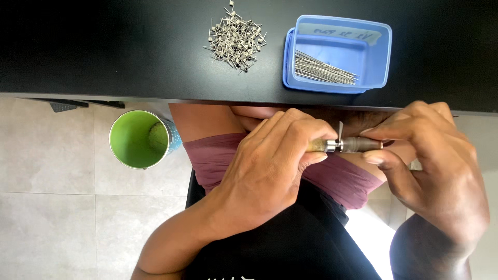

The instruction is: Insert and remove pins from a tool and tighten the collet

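Note:
My left hand (pixel 270 166) grips the handle end of a small metal coiling tool (pixel 337 144), held level just below the black table edge. My right hand (pixel 436 171) pinches the tool's grey cap end (pixel 360 144) between thumb and forefinger. A short piece of thin wire (pixel 340 130) sticks up from the joint between the two parts. Both hands are over my lap, near the table's front edge.
On the black table (pixel 104 52) lies a heap of small finished wire coils (pixel 236 37). A blue plastic tub (pixel 337 54) with several straight wire pieces sits to the right. A green cup (pixel 140 139) stands on the tiled floor at left.

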